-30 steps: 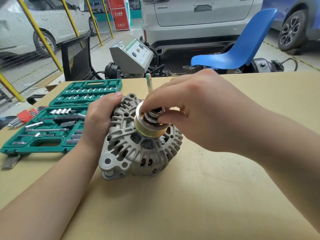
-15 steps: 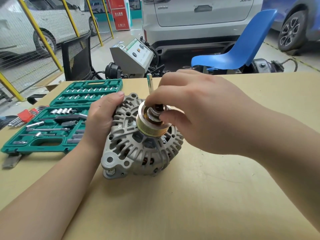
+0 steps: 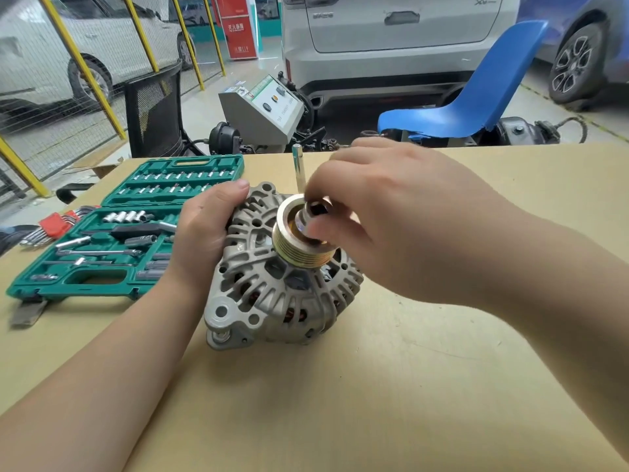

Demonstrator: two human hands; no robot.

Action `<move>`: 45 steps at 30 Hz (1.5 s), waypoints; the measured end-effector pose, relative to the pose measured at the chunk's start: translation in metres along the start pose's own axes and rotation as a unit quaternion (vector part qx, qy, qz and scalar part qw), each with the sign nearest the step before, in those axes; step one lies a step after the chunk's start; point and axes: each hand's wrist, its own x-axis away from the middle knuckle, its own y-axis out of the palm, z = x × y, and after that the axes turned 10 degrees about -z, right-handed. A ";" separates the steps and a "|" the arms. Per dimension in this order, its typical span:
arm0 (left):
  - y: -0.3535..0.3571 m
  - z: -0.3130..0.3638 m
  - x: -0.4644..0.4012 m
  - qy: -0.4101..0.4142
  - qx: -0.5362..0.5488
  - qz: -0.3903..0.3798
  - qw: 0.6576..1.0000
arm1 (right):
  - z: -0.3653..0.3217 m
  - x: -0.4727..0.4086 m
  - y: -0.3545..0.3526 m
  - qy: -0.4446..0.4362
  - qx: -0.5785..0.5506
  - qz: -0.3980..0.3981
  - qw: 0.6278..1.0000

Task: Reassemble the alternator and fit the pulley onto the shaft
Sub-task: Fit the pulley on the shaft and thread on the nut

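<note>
A grey cast alternator [image 3: 272,294] stands on the tan table [image 3: 340,403], its front face tilted up toward me. A brass-coloured grooved pulley [image 3: 296,248] sits on its shaft. My right hand [image 3: 391,219] reaches in from the right and pinches a small chrome socket [image 3: 311,214] in the pulley's centre with fingertips and thumb. My left hand [image 3: 200,233] grips the alternator housing on its left side, thumb over the top edge. The shaft end is hidden by the socket.
An open green socket set case [image 3: 129,233] lies left of the alternator. Red-holdered hex keys [image 3: 54,223] lie at the far left. A chrome tool [image 3: 297,168] stands upright behind the pulley. Beyond the table: a blue chair [image 3: 476,97], a grey machine [image 3: 262,107], parked cars.
My right hand has shifted slightly around the socket on the pulley, fingers turning. The alternator and my left hand stay nearly in place.
</note>
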 end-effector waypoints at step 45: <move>-0.021 0.034 0.010 0.170 -0.248 -0.245 0.922 | -0.022 -0.006 0.010 -0.010 0.025 0.066 0.997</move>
